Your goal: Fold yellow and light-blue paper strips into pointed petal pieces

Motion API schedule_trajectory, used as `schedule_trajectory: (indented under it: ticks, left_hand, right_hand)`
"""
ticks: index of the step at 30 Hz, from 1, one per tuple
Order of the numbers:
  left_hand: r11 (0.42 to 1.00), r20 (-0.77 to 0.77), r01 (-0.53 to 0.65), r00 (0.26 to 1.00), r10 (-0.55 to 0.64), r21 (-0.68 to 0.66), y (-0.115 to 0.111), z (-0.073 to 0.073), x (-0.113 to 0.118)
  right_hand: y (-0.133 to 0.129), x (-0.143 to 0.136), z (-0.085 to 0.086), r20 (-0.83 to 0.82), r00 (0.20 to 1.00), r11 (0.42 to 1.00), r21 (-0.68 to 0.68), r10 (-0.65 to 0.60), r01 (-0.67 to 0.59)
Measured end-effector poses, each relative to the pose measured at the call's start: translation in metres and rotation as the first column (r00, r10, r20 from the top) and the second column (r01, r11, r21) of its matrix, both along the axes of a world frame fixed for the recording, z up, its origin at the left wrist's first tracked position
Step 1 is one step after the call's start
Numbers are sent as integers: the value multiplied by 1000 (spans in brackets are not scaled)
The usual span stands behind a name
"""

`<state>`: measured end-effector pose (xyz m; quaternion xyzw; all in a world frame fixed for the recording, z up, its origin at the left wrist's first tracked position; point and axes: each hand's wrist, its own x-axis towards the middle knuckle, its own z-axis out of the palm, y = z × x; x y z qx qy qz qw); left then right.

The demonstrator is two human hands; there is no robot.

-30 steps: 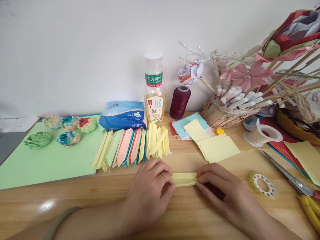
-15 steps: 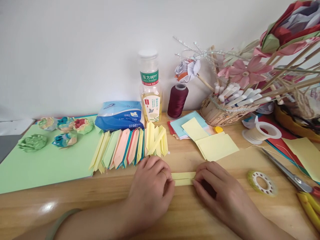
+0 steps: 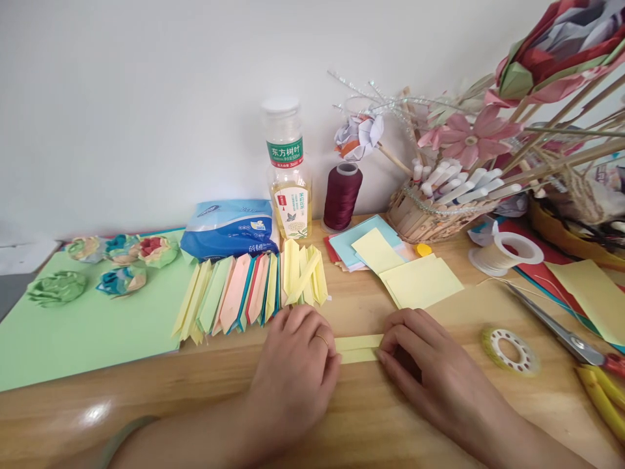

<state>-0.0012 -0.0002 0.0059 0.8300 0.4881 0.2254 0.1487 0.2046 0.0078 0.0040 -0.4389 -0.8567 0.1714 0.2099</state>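
A narrow folded strip of yellow paper (image 3: 359,349) lies flat on the wooden table, a crease line running along its length. My left hand (image 3: 299,365) pinches its left end, fingers curled over it. At the right end my right hand (image 3: 424,365) grips the strip between thumb and fingers. Both ends are hidden under the fingers. Just beyond my left hand stands a row of folded paper pieces (image 3: 234,293) in yellow, green, pink and blue. Flat yellow sheets (image 3: 422,281) rest behind my right hand.
Paper flowers (image 3: 56,288) sit on green sheets (image 3: 97,332) at left. Behind are a blue tissue pack (image 3: 227,228), a bottle (image 3: 288,176), a thread spool (image 3: 343,195) and a pen basket (image 3: 430,218). Tape (image 3: 510,352) and scissors (image 3: 561,329) lie at right.
The view has shifted slightly, so objects in the background sit a little further left. Both hands keep hold of the strip in nearly the same place.
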Motion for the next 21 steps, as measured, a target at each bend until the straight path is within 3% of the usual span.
schedule_trajectory:
  ticks: [6, 12, 15, 18, 21]
  left_hand:
    - [962, -13, 143, 990, -143, 232, 1, -4, -5]
    - [820, -216, 332, 942, -258, 467, -7, -13, -5]
    - [774, -298, 381, 919, -258, 506, -10, -16, -6]
    - [762, -311, 380, 919, -243, 525, -11, -16, -8]
    - [771, -311, 378, 919, -244, 512, -12, -15, -11]
  right_hand:
    - [5, 1, -1, 8, 1000, 999, 35, 17, -17]
    - [6, 7, -1, 68, 998, 963, 269, 7, -25]
    - [4, 11, 2, 113, 980, 911, 364, 162, -193]
    - [1, 11, 5, 185, 918, 848, 353, 350, -395]
    - [-1, 8, 5, 195, 912, 864, 299, 360, -405]
